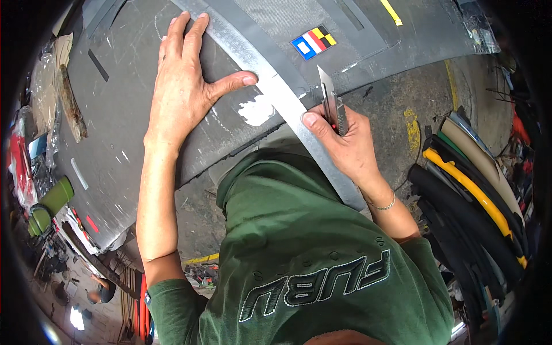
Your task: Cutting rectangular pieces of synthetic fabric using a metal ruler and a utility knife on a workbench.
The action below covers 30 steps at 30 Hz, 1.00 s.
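A long metal ruler point(284, 102) runs from the top of the table, past its near edge, to beside my right forearm. My left hand point(181, 80) lies flat with fingers apart; its thumb tip rests at the ruler's edge and the fingertips are by its upper part. In my right hand point(352, 141) is a utility knife point(329, 100), its blade out and pointing up and away. The right thumb lies against the ruler. Dark grey sheet material point(261, 34) lies beyond the ruler, with a small patch of coloured flag shapes point(313, 43) on it.
The worn grey table point(123, 126) has a white scuffed spot point(257, 110). A wood piece point(71, 106) and clear plastic are at its left. Rolls of material, one yellow point(468, 190), stand at the right. A green roll point(52, 204) is at the left, with another person point(102, 288) lower down.
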Motion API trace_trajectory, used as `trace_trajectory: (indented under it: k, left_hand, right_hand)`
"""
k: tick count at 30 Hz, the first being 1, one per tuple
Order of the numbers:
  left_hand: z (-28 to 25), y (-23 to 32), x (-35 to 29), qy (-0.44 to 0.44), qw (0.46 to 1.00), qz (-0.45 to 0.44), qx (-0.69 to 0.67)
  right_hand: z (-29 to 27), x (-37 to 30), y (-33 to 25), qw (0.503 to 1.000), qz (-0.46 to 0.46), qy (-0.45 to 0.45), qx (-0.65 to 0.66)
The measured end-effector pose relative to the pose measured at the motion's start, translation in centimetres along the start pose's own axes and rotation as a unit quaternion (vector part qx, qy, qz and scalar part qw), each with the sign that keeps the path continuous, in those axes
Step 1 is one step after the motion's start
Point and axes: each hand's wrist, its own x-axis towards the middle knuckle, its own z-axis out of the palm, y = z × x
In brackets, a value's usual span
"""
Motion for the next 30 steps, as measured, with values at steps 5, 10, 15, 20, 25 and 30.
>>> trace_trajectory:
  k: [5,10,15,20,25,30]
  left_hand:
    - [-0.25,0.26,0.23,-0.008,1.0,-0.002,-0.018]
    - [-0.23,0.29,0.23,-0.009,1.0,-0.008,-0.02]
    - [-0.27,0.42,0.04,-0.011,1.0,-0.014,-0.023]
    - [0.12,0.2,-0.12,-0.015,0.999,-0.024,-0.027]
    - [-0.35,0.42,0.31,-0.008,0.999,-0.017,-0.031]
    - [-0.38,0.25,0.52,-0.005,0.999,-0.012,-0.032]
  right_hand:
    - [-0.02,0.02,0.27,1.0,0.009,-0.004,0.004]
    - [-0.06,-0.06,0.32,1.0,0.001,-0.01,0.007]
    - [-0.08,-0.14,0.42,1.0,0.003,-0.009,0.008]
    - [0.0,0.05,0.55,1.0,0.002,-0.013,-0.004]
    - [-0.27,0.04,0.06,1.0,-0.012,-0.008,-0.009]
    - [-0.17,0.36,-0.37,1.0,-0.006,-0.006,-0.01]
